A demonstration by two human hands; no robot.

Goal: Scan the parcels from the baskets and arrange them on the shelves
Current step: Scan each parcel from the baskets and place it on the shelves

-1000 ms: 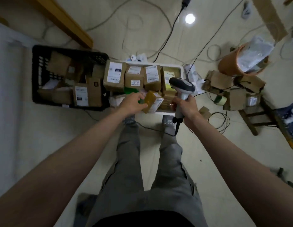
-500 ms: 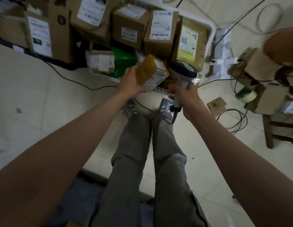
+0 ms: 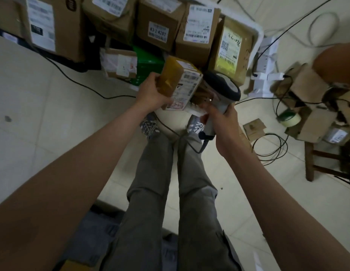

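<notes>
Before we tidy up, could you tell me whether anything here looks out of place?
Yes: a green-cored roll of tape lies tipped against the brown cardboard boxes at right, and black cables trail loosely across the pale tiled floor.

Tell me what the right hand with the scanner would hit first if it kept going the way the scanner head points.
Probably the small taped parcel in the left hand; its label faces the scanner held by the right hand. Depth is hard to judge.
</notes>
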